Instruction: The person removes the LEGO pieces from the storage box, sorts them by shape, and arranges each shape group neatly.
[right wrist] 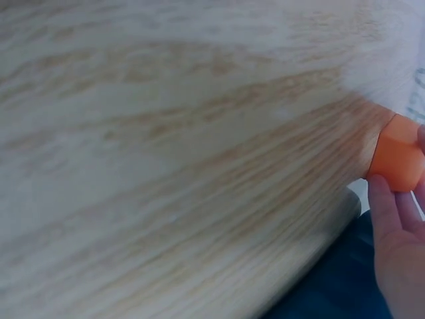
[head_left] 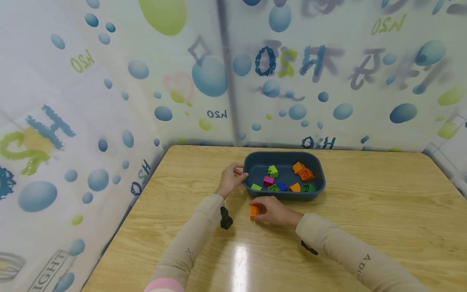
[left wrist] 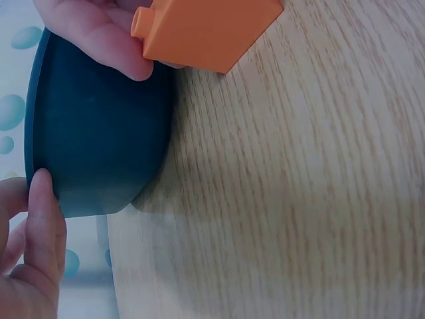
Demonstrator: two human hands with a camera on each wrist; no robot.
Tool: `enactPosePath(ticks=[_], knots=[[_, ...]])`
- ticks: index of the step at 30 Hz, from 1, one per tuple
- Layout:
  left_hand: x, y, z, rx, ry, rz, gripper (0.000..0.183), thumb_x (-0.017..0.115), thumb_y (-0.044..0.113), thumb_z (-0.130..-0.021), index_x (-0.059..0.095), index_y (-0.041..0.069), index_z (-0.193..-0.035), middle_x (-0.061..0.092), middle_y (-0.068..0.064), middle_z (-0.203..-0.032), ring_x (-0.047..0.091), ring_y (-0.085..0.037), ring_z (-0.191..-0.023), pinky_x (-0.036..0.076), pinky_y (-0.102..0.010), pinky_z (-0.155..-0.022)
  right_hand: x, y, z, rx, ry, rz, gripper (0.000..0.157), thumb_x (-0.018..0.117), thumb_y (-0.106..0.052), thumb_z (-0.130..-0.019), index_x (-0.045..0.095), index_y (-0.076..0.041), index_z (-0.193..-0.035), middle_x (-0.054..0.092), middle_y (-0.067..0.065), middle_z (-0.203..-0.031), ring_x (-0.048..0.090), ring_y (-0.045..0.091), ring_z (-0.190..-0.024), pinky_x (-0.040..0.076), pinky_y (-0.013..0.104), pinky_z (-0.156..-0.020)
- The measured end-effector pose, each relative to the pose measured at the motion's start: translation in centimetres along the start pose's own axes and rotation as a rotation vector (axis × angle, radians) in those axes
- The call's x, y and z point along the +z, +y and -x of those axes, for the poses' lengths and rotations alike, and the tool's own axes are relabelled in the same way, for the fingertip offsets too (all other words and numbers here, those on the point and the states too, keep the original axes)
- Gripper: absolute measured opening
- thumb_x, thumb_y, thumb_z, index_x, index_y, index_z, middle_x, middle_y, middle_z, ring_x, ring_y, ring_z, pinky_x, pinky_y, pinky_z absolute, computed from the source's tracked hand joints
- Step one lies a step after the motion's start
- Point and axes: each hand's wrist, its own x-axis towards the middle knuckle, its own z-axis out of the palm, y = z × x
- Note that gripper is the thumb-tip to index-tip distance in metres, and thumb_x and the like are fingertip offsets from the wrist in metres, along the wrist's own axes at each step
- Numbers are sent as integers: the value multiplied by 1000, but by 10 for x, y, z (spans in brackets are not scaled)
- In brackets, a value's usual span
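My right hand (head_left: pixel 274 211) pinches an orange toy building block (head_left: pixel 254 212) just in front of the dark blue bin (head_left: pixel 284 195). In the left wrist view, one stud of that orange block (left wrist: pixel 206 33) points toward the bin's wall. At the bin's left end, my left hand (head_left: pixel 230 178) holds the rim between thumb and fingers. Inside the bin lie several blocks: a lime green block (head_left: pixel 273 171), a magenta block (head_left: pixel 268 181), a blue block (head_left: pixel 282 186), a dark green block (head_left: pixel 308 188) and orange blocks (head_left: pixel 305 174). The right wrist view shows fingers (right wrist: pixel 385 212) against the orange block.
The bin stands near the far edge of a wooden table (head_left: pixel 379 211). A wall covering (head_left: pixel 313 113) with printed bubbles and letters rises behind the table and along its left side. Dark straps with small devices (head_left: pixel 226 219) sit at both wrists.
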Motion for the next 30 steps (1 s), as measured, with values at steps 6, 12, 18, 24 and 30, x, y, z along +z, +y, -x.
enactPosePath(ticks=[6,12,18,24,30], knots=[[0,0,0,-9,10,-4,34,62,6,-83,53,-2,-115,55,-15,-84,60,-31,-64,54,-41,-60,1,0,-1,21,-5,-17,39,68,-11,-78,56,3,-112,59,7,-103,52,17,-85,49,28,-78],[0,0,-1,-19,13,4,34,62,6,-83,53,-2,-115,55,-15,-84,59,-28,-62,54,-41,-61,3,1,-1,22,-5,-11,41,69,-10,-77,55,3,-113,59,8,-103,53,17,-86,49,27,-77],[0,-1,0,-12,15,7,34,62,6,-83,54,-2,-114,55,-14,-83,58,-22,-61,54,-42,-60,4,2,-1,16,0,2,42,70,-10,-76,55,3,-113,58,8,-103,52,17,-84,49,27,-77],[1,-2,-1,-13,18,7,33,62,6,-82,55,-1,-113,55,-14,-82,57,-19,-61,55,-41,-59,3,2,0,3,19,7,45,71,-10,-75,54,3,-114,58,10,-106,54,19,-89,49,31,-80],[1,-2,-1,-9,15,12,32,62,6,-82,55,-1,-113,55,-14,-82,57,-20,-62,55,-41,-60,1,-2,4,-27,64,-2,47,71,-10,-75,52,4,-116,56,13,-113,53,25,-100,45,38,-88]])
